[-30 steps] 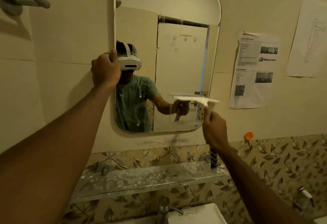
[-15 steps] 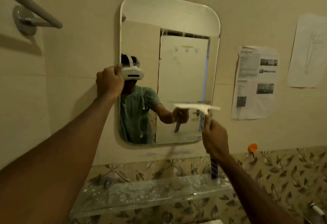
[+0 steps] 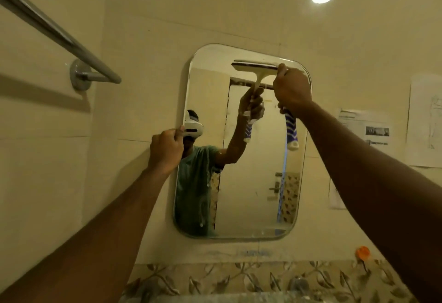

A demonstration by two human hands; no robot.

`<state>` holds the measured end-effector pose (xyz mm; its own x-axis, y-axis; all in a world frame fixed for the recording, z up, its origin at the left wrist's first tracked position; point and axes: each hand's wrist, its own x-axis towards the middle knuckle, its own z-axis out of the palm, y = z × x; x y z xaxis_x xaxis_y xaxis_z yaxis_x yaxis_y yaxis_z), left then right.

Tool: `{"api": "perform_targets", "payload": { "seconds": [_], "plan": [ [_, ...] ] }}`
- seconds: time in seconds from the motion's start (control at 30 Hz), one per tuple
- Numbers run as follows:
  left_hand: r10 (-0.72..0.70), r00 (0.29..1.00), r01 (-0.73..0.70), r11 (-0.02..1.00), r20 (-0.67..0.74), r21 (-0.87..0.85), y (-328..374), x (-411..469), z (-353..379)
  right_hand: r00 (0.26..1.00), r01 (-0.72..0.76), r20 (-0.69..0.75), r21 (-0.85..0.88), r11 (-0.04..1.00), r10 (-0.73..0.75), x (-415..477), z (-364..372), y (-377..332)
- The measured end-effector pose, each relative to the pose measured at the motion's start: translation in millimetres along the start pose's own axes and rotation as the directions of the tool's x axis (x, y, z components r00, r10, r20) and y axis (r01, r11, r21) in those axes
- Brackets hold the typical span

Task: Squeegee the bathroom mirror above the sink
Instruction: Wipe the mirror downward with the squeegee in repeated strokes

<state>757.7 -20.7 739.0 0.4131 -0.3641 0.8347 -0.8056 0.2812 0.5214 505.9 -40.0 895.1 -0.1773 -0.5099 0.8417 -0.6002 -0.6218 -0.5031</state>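
Squeegee (image 3: pixel 257 67) now raised from mirror's (image 3: pixel 241 183) lower right to its top right edge, right hand (image 3: pixel 290 90) fingers clenched on handle; left hand (image 3: pixel 166 151) grips left rim. Fresh downward stroke appears due.

Head view, upward, near mirror (image 3: pixel 241 149)
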Motion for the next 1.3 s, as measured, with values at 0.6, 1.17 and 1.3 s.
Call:
{"api": "perform_targets", "payload": {
  "seconds": [0.6, 1.17, 1.3],
  "plan": [
    [-0.012, 1.0, 0.013, 0.999, 0.009, -0.032, 1, 2, -3, 0.992, 0.026, 0.122, -0.073, 0.997, -0.017, -55, -4, 23],
    [-0.02, 1.0, 0.02, 0.999, -0.008, -0.038, 0, 2, -2, 0.917, -0.141, 0.367, -0.073, 0.987, 0.159, -126, 12, 44],
    [-0.002, 1.0, 0.001, 0.999, -0.024, -0.041, -3, 2, 1, 0.984, 0.02, 0.177, -0.083, 0.996, -0.005, -41, -11, 3]
  ]
}}
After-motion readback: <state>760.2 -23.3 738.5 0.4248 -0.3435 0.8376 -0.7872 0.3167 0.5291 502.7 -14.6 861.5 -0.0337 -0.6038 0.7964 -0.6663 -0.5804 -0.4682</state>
